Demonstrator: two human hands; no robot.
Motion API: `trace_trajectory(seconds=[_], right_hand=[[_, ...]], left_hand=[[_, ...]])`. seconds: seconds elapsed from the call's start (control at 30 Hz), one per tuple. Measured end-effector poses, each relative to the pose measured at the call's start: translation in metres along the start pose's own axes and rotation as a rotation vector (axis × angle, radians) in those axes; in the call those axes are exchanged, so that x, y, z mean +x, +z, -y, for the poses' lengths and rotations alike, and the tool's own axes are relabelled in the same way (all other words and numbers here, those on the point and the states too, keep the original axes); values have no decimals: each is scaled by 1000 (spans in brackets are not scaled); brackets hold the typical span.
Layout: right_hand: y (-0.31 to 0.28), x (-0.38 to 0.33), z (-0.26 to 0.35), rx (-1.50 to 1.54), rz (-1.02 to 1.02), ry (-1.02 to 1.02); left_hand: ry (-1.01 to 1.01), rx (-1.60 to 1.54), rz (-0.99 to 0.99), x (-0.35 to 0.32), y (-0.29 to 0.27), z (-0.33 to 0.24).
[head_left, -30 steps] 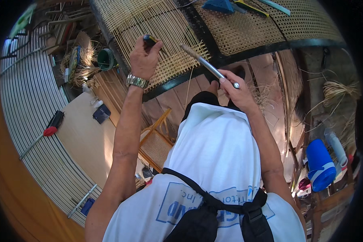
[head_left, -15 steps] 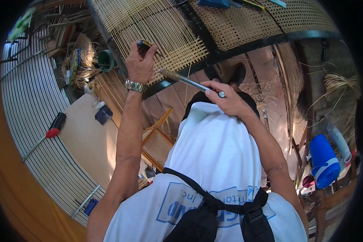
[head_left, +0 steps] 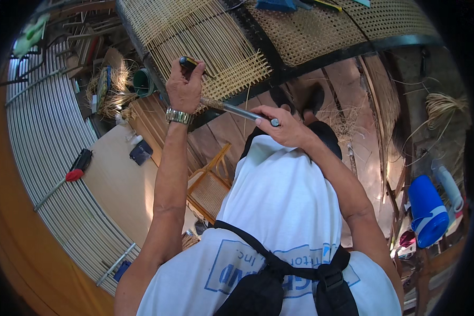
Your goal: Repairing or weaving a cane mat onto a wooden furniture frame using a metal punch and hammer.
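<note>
My left hand (head_left: pixel 184 90), wearing a metal watch, is closed around the black and yellow handle of a screwdriver (head_left: pixel 187 62). Its thin shaft slants toward a woven rattan panel (head_left: pixel 229 81) set in a black frame. Loose strand ends stick up along the panel's near right side. In front of my body, my right hand (head_left: pixel 284 126) grips a silvery metal rod (head_left: pixel 239 110) with a rough tan end. That end lies beside my left wrist, close to the frame's near edge; whether it touches anything is hard to tell.
A finished cane panel (head_left: pixel 321 31) adjoins on the right, with a blue object (head_left: pixel 275 5) on it. At left are a ribbed metal rack (head_left: pixel 52 147) and a pale board (head_left: pixel 118 174). A small cane-seated chair (head_left: pixel 208 192) stands below; a blue jug (head_left: pixel 426 210) is at right.
My right hand has shifted left with the rod, bringing its tan end down and closer to my left wrist. My left hand keeps hold of the screwdriver, nearly in place.
</note>
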State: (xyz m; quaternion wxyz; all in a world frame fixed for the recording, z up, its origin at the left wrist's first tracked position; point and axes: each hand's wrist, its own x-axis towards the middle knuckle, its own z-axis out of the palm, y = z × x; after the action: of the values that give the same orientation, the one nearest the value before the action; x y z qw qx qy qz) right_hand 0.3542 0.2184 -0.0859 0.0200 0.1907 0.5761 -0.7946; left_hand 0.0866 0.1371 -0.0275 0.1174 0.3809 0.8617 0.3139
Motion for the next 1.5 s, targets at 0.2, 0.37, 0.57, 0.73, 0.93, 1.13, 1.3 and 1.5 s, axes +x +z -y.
trace_trajectory(seconds=[0.2, 0.37, 0.57, 0.73, 0.93, 1.13, 1.3, 1.5], right_hand=[[-7, 7, -6, -28, -79, -69], [-15, -7, -18, 72, -189, 18], [-30, -15, -22, 233, -325, 109], [-36, -3, -12, 296, -302, 91], [-31, 12, -12, 299, -323, 90], [-34, 9, -14, 301, -336, 63], [-41, 3, -10, 395, -348, 71], [-40, 0, -11, 278, -341, 117]], left_hand=[[33, 4, 37, -1, 11, 12], [-12, -113, -19, 4, 6, 8], [6, -9, 64, 22, 14, 2], [62, -13, 122, 32, 16, 11], [80, 20, 216, 31, 26, 14], [59, -73, 153, 27, 20, 12], [71, -110, 120, 21, 17, 7], [77, -74, 178, 16, 26, 12]])
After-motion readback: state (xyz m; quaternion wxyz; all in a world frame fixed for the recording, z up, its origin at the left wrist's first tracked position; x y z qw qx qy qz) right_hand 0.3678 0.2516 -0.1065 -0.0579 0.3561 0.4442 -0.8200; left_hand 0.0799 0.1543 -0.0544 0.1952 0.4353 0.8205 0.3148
